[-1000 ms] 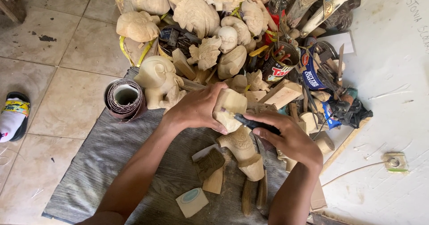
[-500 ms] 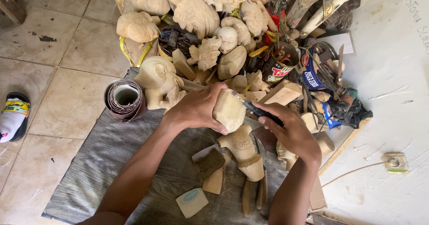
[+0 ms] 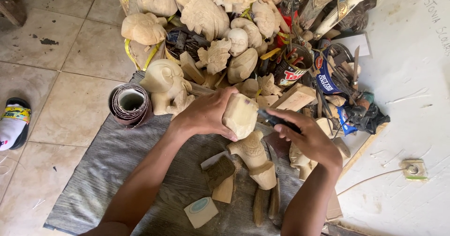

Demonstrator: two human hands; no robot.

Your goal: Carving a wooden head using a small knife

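Left hand (image 3: 206, 114) clamps pale wood carving (image 3: 240, 115) steady above grey mat (image 3: 117, 170), face turned toward right hand (image 3: 309, 140), whose grip closes on dark tool (image 3: 276, 119) at its edge.

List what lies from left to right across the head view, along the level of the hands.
Sandal → roll of sandpaper → left hand → pale carved wood piece held in it → right hand gripping a dark tool → wall socket plate.
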